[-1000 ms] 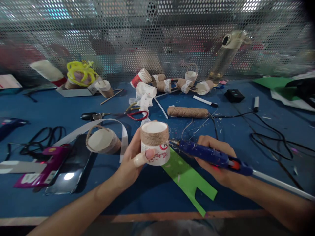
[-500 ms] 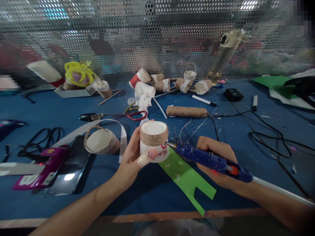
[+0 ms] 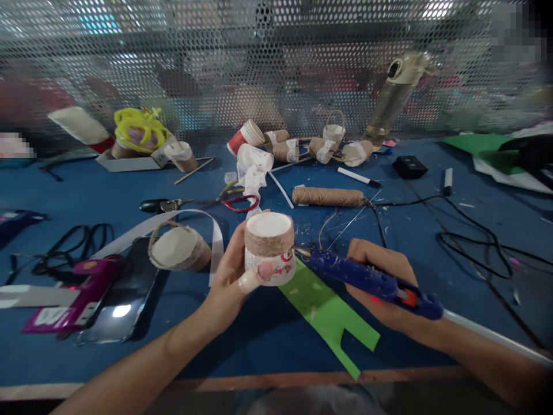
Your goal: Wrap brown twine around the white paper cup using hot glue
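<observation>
My left hand is closed round an upturned paper cup whose upper half is wound with jute twine. A bandage covers that thumb's tip. My right hand grips a blue hot glue gun, its metal nozzle touching the cup's right side just under the twine band. Both are held above a blue table, over a green paper cut-out. A thin strand of twine trails from the cup back towards the twine spool.
A finished twine-wrapped cup with a handle lies left of my hand, beside a phone and a pink object. Scissors, several cups, markers, a water bottle and black cables lie beyond. A perforated metal screen backs the table.
The glue gun's nozzle moved left to the cup's side. My left hand has tilted and lowered the cup slightly.
</observation>
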A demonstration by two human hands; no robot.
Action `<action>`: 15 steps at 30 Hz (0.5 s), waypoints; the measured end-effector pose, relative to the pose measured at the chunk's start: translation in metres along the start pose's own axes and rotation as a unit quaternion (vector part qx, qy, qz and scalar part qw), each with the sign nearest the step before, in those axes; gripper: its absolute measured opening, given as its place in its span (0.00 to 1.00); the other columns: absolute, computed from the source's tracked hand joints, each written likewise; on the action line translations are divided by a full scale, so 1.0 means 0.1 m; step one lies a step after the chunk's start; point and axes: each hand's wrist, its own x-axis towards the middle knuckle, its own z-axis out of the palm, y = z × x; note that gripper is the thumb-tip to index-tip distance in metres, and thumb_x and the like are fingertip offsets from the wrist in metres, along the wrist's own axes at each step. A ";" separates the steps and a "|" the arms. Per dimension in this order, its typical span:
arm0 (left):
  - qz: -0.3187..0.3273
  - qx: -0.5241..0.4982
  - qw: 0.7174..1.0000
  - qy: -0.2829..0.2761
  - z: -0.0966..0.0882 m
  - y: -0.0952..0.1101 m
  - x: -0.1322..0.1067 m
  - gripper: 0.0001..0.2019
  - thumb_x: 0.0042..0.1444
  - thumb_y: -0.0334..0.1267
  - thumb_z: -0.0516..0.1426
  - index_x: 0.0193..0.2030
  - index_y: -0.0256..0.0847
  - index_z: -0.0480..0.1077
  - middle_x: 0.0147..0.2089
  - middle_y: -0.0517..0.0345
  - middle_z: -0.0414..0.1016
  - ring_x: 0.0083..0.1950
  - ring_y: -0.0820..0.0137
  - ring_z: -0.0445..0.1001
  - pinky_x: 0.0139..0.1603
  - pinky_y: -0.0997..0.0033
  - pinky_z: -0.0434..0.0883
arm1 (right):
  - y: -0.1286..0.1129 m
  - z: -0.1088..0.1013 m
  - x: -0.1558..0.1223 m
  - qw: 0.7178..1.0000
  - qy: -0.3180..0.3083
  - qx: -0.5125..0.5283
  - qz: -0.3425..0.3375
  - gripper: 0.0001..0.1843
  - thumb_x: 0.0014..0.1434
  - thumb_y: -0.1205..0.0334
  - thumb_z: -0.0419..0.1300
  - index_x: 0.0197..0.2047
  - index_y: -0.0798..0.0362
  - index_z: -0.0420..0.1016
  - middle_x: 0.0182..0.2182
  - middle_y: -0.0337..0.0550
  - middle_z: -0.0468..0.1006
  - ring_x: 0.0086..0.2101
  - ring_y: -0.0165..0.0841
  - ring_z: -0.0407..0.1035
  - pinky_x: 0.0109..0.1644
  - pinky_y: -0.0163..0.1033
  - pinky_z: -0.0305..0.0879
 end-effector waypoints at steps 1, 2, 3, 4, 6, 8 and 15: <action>0.001 -0.001 1.000 0.000 -0.01 -0.01 0.00 0.31 0.58 0.41 0.67 0.68 0.55 0.69 0.67 0.53 0.75 0.67 0.51 0.72 0.68 0.53 0.70 | 0.00 -0.01 0.00 1.000 -0.008 -0.004 -0.003 0.17 0.56 0.72 0.62 0.30 0.47 0.56 0.26 0.34 0.64 0.25 0.30 0.57 0.29 0.40 0.53; 0.001 -0.001 1.000 0.000 -0.02 -0.02 0.00 0.31 0.58 0.40 0.67 0.69 0.56 0.69 0.67 0.53 0.75 0.67 0.51 0.72 0.68 0.53 0.70 | -0.01 -0.01 0.00 1.000 -0.013 -0.008 -0.006 0.17 0.56 0.72 0.62 0.30 0.47 0.56 0.26 0.34 0.64 0.25 0.30 0.57 0.30 0.40 0.53; -0.001 -0.001 1.000 0.000 -0.02 -0.03 -0.01 0.31 0.58 0.40 0.67 0.69 0.56 0.69 0.66 0.54 0.75 0.66 0.52 0.73 0.67 0.53 0.71 | -0.01 -0.01 0.00 1.000 -0.015 -0.011 -0.009 0.17 0.56 0.72 0.62 0.30 0.47 0.55 0.26 0.34 0.63 0.25 0.30 0.57 0.30 0.40 0.53; -0.003 0.001 1.000 0.000 -0.02 -0.04 -0.01 0.31 0.59 0.39 0.67 0.69 0.57 0.68 0.66 0.54 0.75 0.65 0.52 0.74 0.66 0.53 0.72 | -0.02 -0.02 0.00 1.000 -0.017 -0.013 -0.013 0.17 0.56 0.72 0.62 0.30 0.47 0.55 0.26 0.34 0.63 0.25 0.30 0.57 0.30 0.40 0.53; -0.005 0.007 1.000 0.001 -0.02 -0.05 -0.01 0.32 0.58 0.39 0.67 0.69 0.57 0.68 0.66 0.53 0.75 0.64 0.52 0.75 0.65 0.53 0.73 | -0.02 -0.02 0.00 0.999 -0.016 -0.023 -0.020 0.18 0.55 0.72 0.62 0.30 0.47 0.55 0.26 0.34 0.62 0.25 0.30 0.56 0.30 0.40 0.53; -0.004 0.013 1.000 0.001 -0.02 -0.05 -0.01 0.32 0.58 0.39 0.68 0.69 0.56 0.68 0.66 0.52 0.75 0.64 0.51 0.75 0.65 0.52 0.72 | -0.02 -0.01 0.00 0.999 -0.010 -0.035 -0.026 0.18 0.55 0.71 0.63 0.30 0.47 0.55 0.26 0.34 0.61 0.25 0.29 0.55 0.29 0.40 0.52; -0.003 0.003 1.000 0.000 0.01 0.00 0.01 0.33 0.57 0.43 0.68 0.69 0.55 0.68 0.67 0.53 0.74 0.67 0.50 0.72 0.67 0.53 0.70 | -0.03 -0.01 0.00 1.000 -0.002 -0.031 -0.006 0.17 0.55 0.72 0.61 0.30 0.47 0.55 0.25 0.34 0.62 0.25 0.30 0.55 0.29 0.39 0.52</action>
